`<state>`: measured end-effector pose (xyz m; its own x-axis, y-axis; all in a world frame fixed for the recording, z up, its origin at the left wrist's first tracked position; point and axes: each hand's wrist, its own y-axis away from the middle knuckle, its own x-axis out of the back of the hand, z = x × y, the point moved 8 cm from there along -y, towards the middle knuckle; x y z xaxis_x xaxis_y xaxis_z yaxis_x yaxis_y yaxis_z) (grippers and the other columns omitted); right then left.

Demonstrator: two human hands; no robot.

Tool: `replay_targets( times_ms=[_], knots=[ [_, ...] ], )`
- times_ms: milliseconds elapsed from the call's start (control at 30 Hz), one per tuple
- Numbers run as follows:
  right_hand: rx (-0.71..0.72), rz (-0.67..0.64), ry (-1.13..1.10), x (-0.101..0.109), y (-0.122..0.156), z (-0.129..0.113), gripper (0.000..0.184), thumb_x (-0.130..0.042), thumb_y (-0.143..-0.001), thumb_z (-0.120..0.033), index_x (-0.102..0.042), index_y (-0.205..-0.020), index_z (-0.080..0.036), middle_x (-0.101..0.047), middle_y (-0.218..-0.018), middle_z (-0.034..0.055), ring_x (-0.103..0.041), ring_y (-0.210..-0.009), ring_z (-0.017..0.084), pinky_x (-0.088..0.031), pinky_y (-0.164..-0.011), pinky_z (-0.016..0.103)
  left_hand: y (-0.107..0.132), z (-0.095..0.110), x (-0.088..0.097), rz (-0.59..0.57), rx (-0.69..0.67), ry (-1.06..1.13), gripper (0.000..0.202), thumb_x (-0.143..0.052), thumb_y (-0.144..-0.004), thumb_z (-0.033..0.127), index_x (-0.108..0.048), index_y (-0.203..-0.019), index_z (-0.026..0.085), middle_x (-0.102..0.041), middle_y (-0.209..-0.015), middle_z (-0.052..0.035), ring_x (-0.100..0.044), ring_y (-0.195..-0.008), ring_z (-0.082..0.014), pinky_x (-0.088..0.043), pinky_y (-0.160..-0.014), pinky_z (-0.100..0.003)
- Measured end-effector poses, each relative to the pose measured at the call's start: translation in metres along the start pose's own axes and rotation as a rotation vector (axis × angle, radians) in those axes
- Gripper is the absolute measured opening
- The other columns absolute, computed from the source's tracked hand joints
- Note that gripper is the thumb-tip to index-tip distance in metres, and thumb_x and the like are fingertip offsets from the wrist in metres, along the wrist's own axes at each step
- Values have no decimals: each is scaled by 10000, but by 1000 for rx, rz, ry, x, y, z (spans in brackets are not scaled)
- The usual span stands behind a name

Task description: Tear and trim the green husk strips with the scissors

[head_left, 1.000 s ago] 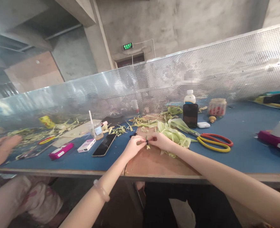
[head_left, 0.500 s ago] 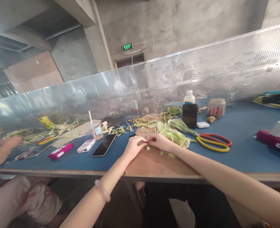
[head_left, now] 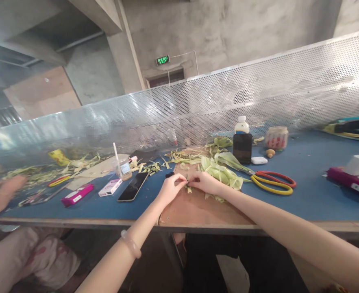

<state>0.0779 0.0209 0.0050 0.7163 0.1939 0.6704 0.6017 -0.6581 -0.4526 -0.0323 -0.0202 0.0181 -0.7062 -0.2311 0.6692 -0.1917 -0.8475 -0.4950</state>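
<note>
My left hand (head_left: 171, 186) and my right hand (head_left: 206, 182) meet over a brown board (head_left: 194, 211), fingertips pinched close together. Between them is a small pale-green piece of husk (head_left: 189, 189), with a tiny dark spot at its top. Its exact form is too small to make out. Just beyond my right hand lies a heap of light green corn husks (head_left: 225, 173). A small black object (head_left: 169, 175) shows behind my left hand.
Scissors (head_left: 273, 182) with red and yellow handles lie right of the husks. Behind stand a phone (head_left: 242, 148), a bottle (head_left: 242, 125) and a jar (head_left: 277, 138). Leftward are another phone (head_left: 133, 187), a drink cup (head_left: 124, 167) and a co-worker's hands (head_left: 11, 187). A perforated metal screen (head_left: 197, 110) borders the table.
My fingertips have parted slightly, and more of the small husk piece and its dark spot shows between them. My hands stay in nearly the same place.
</note>
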Motion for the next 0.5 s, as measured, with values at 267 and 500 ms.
replay_targets(
  times_ms=[267,500],
  knots=[
    [-6,-23,52,0,0,0,97,-570,-682,-186,-629,-753,-156,-607,-650,0,-523,-592,111,-383,-576,212,-2,-14,-3,16,46,9,133,-497,-736,291,-565,-782,187,-635,-780,-20,-595,-742,-151,-455,-721,-264],
    [15,-7,105,1,0,2,91,-548,-668,-124,-619,-709,-166,-620,-683,2,-538,-621,111,-393,-606,207,-2,-18,-1,27,59,-36,127,-479,-734,277,-554,-769,180,-626,-748,-11,-583,-715,-147,-445,-694,-264]
  ],
)
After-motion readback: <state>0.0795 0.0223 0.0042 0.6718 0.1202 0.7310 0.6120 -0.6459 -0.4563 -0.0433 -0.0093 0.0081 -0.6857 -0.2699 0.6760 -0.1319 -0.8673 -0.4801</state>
